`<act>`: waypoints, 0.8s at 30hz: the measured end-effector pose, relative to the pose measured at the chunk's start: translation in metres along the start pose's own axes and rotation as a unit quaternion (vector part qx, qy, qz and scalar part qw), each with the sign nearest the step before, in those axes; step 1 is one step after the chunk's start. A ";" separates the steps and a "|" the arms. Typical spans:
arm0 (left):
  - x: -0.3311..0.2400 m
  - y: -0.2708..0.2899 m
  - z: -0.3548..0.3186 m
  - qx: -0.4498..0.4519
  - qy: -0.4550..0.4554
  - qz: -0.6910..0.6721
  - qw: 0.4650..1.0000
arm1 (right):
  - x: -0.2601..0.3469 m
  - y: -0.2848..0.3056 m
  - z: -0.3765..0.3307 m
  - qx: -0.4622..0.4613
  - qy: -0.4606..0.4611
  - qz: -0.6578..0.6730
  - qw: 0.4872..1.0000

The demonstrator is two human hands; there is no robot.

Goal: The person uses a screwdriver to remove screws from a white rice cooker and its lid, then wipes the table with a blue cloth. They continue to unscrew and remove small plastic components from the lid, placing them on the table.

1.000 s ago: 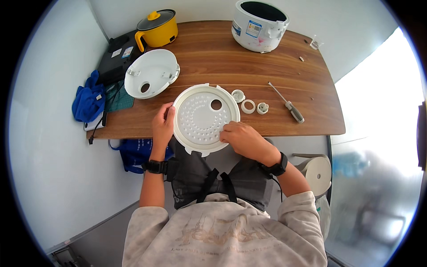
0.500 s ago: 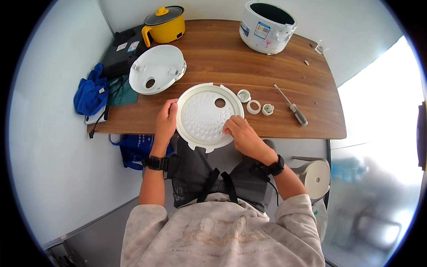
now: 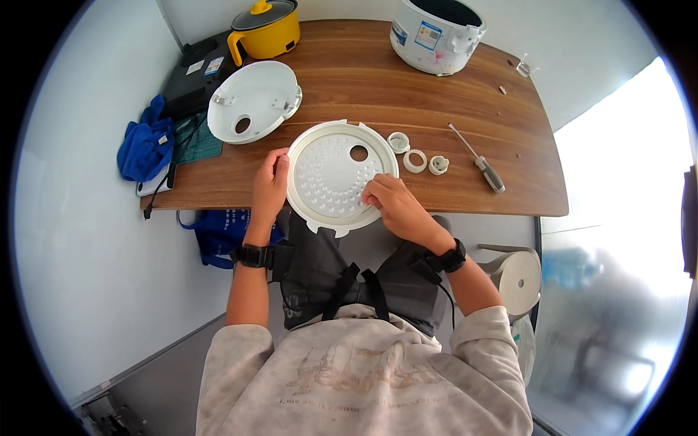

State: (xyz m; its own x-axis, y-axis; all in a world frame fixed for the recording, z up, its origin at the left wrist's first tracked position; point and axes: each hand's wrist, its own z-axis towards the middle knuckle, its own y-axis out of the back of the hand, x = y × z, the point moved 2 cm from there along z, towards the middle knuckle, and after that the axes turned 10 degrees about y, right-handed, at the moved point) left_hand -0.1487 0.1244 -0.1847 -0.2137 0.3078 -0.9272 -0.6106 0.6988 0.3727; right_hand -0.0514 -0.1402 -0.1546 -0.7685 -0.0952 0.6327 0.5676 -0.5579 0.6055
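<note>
A round white lid panel (image 3: 338, 171) with a dimpled face and one round hole overhangs the table's near edge, tilted toward me. My left hand (image 3: 271, 187) grips its left rim, thumb on top and the other fingers mostly hidden behind. Across the lower right rim, my right hand (image 3: 398, 206) is closed, its bent fingertips pressed together against the dimpled face; what they pinch, if anything, is hidden. Just right of the panel lie a small white cap (image 3: 398, 142), a white ring (image 3: 415, 161) and another small white fitting (image 3: 438, 165). Farther right lies a grey-handled screwdriver (image 3: 480, 163).
A white lid shell (image 3: 254, 102) lies left on the wooden table (image 3: 349, 73). Behind stand a yellow pot (image 3: 269, 33) and a white rice cooker body (image 3: 436, 40). A blue cloth (image 3: 145, 145) and green mat (image 3: 200, 145) are at the left edge; a stool (image 3: 518, 280) stands below right.
The whole scene has shifted slightly upward in the picture. Both hands keep nearly the same places on the panel, and its tilt looks a little different.
</note>
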 end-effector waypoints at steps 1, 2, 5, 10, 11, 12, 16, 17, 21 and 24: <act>0.000 0.000 0.000 -0.003 0.001 -0.002 1.000 | 0.001 0.001 0.000 0.001 0.001 0.001 1.000; 0.001 0.000 0.000 -0.006 0.001 -0.004 1.000 | 0.000 0.001 0.000 -0.006 0.001 0.009 1.000; -0.005 -0.001 -0.005 -0.021 0.004 -0.029 0.999 | 0.000 0.003 -0.002 -0.028 0.001 0.033 0.999; -0.013 0.005 -0.014 0.030 -0.066 -0.067 0.995 | -0.001 0.003 -0.005 -0.054 -0.003 0.049 0.997; -0.016 0.009 -0.019 0.065 -0.087 -0.051 0.993 | -0.001 0.004 -0.005 -0.056 -0.002 0.044 0.997; -0.022 0.014 -0.026 0.096 -0.108 -0.034 0.989 | 0.000 0.004 -0.005 -0.057 0.001 0.041 0.998; -0.060 0.026 -0.064 0.147 -0.188 0.243 0.940 | 0.006 0.010 -0.004 -0.045 -0.005 0.049 0.998; -0.066 0.021 -0.074 0.170 -0.210 0.286 0.919 | 0.006 0.010 -0.004 -0.050 -0.018 0.063 0.997; -0.062 0.001 -0.094 0.174 -0.271 0.382 0.866 | 0.004 0.012 -0.005 -0.060 -0.041 0.091 0.993; -0.054 0.001 -0.093 0.134 -0.301 0.392 0.859 | 0.012 0.020 -0.004 -0.054 -0.076 0.110 0.990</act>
State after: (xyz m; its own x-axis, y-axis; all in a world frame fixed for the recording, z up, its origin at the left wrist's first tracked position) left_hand -0.2088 0.0489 -0.1381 0.0035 0.9733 -0.2297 -0.2449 0.2235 0.9434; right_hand -0.0506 -0.1557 -0.1370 -0.5723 -0.1043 0.8134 0.6752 -0.6229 0.3951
